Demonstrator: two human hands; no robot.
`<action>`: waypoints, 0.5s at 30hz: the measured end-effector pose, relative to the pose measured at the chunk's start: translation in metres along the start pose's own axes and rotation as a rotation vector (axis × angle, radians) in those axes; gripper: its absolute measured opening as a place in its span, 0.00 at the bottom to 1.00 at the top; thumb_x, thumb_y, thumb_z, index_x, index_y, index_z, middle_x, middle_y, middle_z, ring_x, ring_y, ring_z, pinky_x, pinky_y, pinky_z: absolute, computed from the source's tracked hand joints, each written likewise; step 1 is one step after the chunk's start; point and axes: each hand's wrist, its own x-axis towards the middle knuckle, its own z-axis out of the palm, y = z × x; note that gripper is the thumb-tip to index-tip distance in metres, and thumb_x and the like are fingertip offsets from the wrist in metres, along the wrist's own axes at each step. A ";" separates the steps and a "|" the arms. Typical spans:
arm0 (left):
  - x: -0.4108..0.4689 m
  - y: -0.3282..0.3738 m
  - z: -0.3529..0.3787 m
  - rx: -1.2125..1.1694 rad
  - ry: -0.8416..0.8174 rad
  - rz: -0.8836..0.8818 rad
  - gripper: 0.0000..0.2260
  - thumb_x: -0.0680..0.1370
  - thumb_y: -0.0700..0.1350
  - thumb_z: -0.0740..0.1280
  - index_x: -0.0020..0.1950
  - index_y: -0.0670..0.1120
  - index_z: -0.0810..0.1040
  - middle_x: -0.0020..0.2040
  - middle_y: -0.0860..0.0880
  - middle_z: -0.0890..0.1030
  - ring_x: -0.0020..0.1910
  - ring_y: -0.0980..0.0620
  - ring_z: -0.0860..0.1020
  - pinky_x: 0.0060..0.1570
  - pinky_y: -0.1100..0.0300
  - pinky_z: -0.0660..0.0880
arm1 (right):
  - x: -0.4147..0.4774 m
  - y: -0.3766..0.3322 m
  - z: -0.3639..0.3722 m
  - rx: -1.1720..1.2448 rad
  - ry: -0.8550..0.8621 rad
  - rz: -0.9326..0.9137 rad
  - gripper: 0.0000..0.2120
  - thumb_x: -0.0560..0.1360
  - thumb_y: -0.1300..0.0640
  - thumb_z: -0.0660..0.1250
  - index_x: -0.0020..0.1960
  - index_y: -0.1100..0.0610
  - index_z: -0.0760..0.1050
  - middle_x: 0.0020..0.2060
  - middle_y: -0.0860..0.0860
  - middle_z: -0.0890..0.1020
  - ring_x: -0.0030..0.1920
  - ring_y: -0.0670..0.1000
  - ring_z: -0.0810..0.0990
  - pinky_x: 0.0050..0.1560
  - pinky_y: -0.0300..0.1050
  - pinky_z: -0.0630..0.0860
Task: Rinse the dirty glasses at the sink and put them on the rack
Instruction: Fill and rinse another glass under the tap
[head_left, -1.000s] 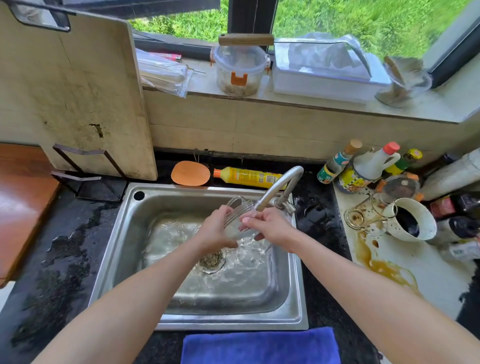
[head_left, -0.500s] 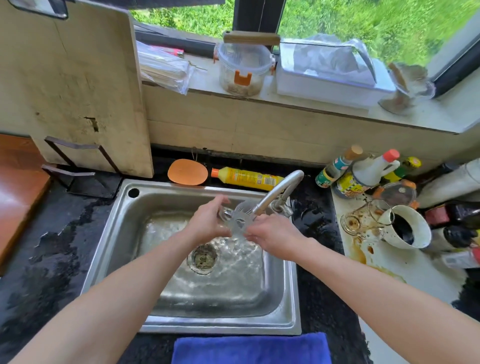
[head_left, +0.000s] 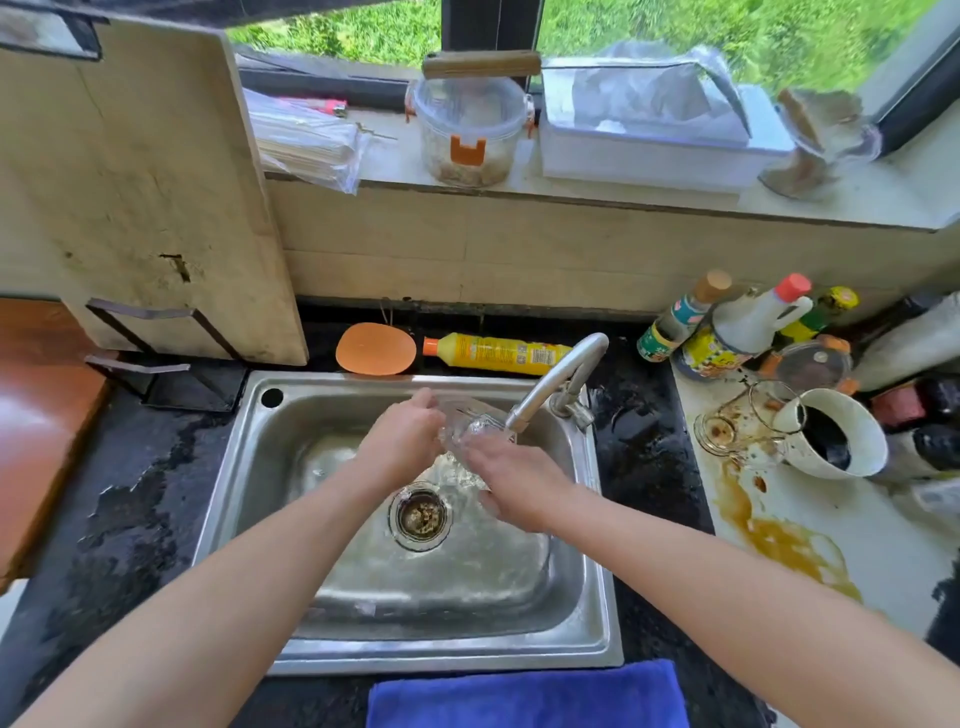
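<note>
Left hand (head_left: 402, 441) curled round clear glass (head_left: 470, 430) under faucet (head_left: 556, 376), over sink (head_left: 415, 659). Right hand (head_left: 514, 483): fingers near straight, pressing its side. Stained glass (head_left: 724, 431) beside white mug (head_left: 852, 415) on right counter (head_left: 841, 525), well apart

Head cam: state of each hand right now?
Left hand: closed, gripping the glass under the faucet.
Right hand: open, fingers fairly straight, touching the same glass.

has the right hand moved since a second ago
Yes. Judged against the faucet spout, the right hand has slid down from beside the spout's tip toward the drain, nearer the person.
</note>
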 end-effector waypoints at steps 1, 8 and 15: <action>-0.002 0.000 -0.001 0.002 -0.012 -0.012 0.06 0.74 0.41 0.71 0.44 0.38 0.82 0.58 0.43 0.76 0.47 0.40 0.79 0.48 0.50 0.75 | 0.002 0.000 -0.002 0.027 0.005 0.019 0.29 0.78 0.59 0.63 0.77 0.53 0.60 0.75 0.52 0.66 0.69 0.56 0.72 0.58 0.57 0.77; -0.003 0.002 -0.002 0.006 -0.062 -0.045 0.05 0.74 0.41 0.71 0.45 0.40 0.82 0.55 0.44 0.76 0.48 0.42 0.77 0.48 0.51 0.73 | 0.005 -0.007 0.000 0.019 -0.071 0.022 0.25 0.78 0.58 0.63 0.74 0.53 0.64 0.71 0.51 0.70 0.66 0.57 0.73 0.58 0.53 0.75; 0.003 0.004 0.002 0.054 -0.105 -0.026 0.05 0.73 0.41 0.71 0.46 0.40 0.82 0.55 0.47 0.76 0.49 0.44 0.78 0.50 0.51 0.75 | 0.003 -0.011 0.006 -0.105 -0.014 0.050 0.28 0.78 0.61 0.61 0.77 0.56 0.60 0.70 0.53 0.68 0.68 0.56 0.69 0.60 0.53 0.73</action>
